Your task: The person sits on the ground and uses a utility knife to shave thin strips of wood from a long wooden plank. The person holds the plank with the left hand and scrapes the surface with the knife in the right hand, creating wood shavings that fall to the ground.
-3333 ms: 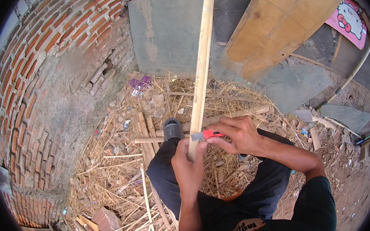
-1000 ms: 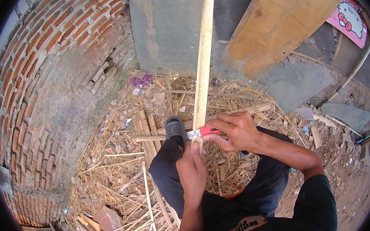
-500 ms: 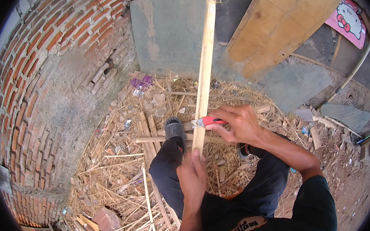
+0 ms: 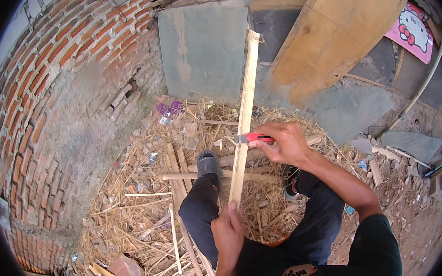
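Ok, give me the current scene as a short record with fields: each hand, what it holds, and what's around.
left hand: grips the lower end of the bamboo strip
right hand: holds a red-handled knife, blade against the strip about midway up
strip: long, pale, tilted away from the person, far end up by the grey panel
ground: bamboo shavings and cut sticks around the feet
left foot: in a grey sandal
surroundings: curved brick wall on the left, wooden board leaning at upper right
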Tool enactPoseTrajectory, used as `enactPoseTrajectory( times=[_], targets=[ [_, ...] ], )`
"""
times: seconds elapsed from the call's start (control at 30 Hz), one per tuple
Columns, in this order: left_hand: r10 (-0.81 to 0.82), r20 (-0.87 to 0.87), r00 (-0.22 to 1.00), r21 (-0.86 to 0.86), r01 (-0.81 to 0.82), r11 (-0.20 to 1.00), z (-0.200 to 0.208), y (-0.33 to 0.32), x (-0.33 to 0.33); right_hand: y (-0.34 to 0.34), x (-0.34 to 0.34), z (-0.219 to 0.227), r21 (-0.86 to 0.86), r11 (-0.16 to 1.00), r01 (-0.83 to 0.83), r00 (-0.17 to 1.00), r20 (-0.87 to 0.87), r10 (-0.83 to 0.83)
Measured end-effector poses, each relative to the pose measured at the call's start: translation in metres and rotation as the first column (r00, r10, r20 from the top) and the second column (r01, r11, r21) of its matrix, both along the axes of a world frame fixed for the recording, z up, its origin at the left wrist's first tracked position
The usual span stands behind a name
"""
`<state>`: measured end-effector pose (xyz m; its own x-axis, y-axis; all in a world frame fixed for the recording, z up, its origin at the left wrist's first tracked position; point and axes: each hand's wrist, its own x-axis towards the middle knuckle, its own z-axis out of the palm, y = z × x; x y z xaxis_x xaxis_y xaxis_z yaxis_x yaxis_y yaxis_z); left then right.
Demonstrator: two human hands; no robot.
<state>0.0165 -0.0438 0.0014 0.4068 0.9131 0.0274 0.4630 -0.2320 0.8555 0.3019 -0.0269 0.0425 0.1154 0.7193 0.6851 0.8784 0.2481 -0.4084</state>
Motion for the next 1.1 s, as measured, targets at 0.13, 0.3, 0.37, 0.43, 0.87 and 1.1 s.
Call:
enactPoseTrajectory(
  times=[0.13,0.3,0.37,0.43,0.87,1.1],
  targets=[
    [0.004,0.023,1.000,0.028,-0.005,1.000,-0.001,-0.001,-0.007,0.001,-0.001,0.000,-0.062,0.998,0.005,1.000,0.000,-0.005],
    [0.019,-0.015,1.000,-0.009,-0.019,1.000,-0.001,-0.011,-0.017,0.010,0.013,0.007,-0.061,0.997,0.054,0.999,0.006,-0.054],
    [0.020,-0.030,0.999,-0.036,-0.021,0.999,0.004,-0.013,-0.019,0.011,0.008,0.007,-0.052,0.997,0.054,0.998,0.026,-0.053],
    [0.012,-0.053,0.999,-0.047,-0.014,0.999,0.005,-0.014,-0.023,0.018,0.019,0.001,-0.036,0.995,0.089,0.996,-0.013,-0.089],
    [-0.067,-0.173,0.983,-0.100,0.050,0.994,-0.014,-0.054,-0.072,0.054,0.151,0.017,-0.138,0.828,0.544,0.817,-0.136,-0.560],
    [-0.041,-0.128,0.991,-0.375,-0.010,0.927,-0.025,-0.056,-0.112,0.014,0.289,-0.028,-0.452,0.749,0.484,0.799,-0.121,-0.589]
  ],
)
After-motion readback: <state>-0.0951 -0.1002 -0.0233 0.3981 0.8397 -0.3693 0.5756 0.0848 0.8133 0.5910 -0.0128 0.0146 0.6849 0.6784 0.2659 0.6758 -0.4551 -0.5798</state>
